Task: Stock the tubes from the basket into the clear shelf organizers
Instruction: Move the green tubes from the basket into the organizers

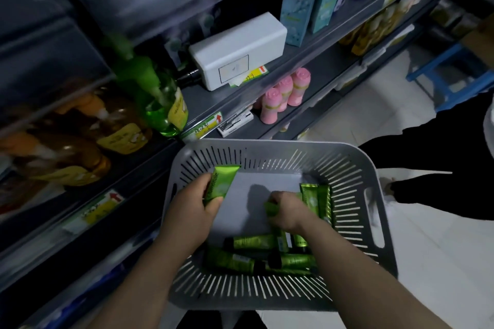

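Far left of the frame: blurred shelves with amber bottles and one green bottle. No clear organizer made out for certain among them.

Lower centre-left: left hand clamped on a green tube, thumb and fingers pinching the lower body, flat crimped end upward, held over the left part of the grey basket.

Lower centre: right hand down inside the basket, fingers curled round the end of a second tube. Hands apart, each closed on its own tube.

Below and between the forearms: loose tubes lying crosswise on the basket floor, dark caps pointing different ways. Just right of the right hand, two more standing tubes leaning near the slotted wall.

Handling, as a judgement: light, soft-walled and glossy, so probably a little slick and easily dented, yet not fragile. Best taken across the flat mid-body or near the stiffer cap end, with a light pinch rather than a squeeze. Best not held by the thin crimp alone — liable to swing or slip there. Light enough to carry one per hand.

Far right: white floor and a dark-clothed leg of a person standing beside the basket.
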